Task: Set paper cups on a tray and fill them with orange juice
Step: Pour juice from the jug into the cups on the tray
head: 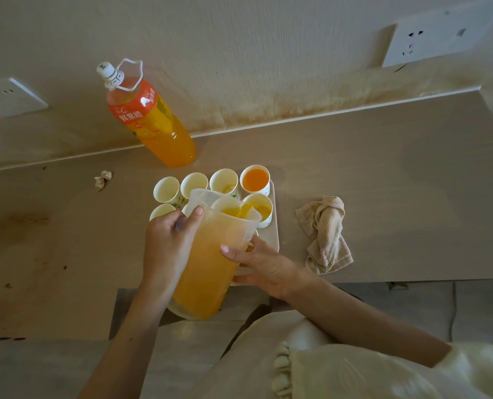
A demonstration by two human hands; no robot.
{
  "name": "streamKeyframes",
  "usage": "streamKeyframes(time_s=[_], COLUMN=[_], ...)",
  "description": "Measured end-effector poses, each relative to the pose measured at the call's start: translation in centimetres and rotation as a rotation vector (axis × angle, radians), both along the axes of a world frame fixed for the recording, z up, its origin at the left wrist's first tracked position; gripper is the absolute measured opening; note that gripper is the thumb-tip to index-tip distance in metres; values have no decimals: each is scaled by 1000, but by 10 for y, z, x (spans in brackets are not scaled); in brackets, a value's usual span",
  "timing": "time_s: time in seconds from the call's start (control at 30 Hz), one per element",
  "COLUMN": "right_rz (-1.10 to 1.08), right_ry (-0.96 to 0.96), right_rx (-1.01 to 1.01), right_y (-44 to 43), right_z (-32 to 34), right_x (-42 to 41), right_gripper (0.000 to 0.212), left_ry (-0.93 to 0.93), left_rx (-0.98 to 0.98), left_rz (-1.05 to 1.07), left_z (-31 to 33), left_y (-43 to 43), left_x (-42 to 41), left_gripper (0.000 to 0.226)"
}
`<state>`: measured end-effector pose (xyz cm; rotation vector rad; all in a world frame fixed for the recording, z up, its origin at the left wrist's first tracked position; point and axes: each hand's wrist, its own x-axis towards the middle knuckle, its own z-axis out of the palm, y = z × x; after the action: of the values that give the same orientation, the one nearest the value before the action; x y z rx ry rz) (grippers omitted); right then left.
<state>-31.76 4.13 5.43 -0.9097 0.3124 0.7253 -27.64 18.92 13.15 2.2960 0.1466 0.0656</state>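
A clear plastic pitcher [210,260] of orange juice is tilted forward over a beige tray [275,226] holding several white paper cups. My left hand [167,240] grips the pitcher's left side near the rim. My right hand [257,263] holds its right side lower down. Juice runs from the spout into a cup [261,208] at the tray's right. The far right cup [255,180] is full of juice. Other cups in the back row [195,184] look empty. The pitcher hides the nearer cups.
A large orange juice bottle [150,119] with a white cap stands at the back by the wall. A crumpled beige cloth [324,234] lies right of the tray. A small wad of paper [102,180] lies to the left. Wall sockets sit on the wall.
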Motion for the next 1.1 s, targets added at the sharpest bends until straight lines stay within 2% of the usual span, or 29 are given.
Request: streamKeyframes(time_s=[1.1], right_rz=[5], right_ry=[20], right_rx=[-11], right_y=[8], right_z=[-6], right_x=[3], right_gripper=[84], left_ry=[-8], left_rx=[-1], left_rz=[-22], left_z=[3], left_y=[4], left_x=[-1], left_gripper=[61])
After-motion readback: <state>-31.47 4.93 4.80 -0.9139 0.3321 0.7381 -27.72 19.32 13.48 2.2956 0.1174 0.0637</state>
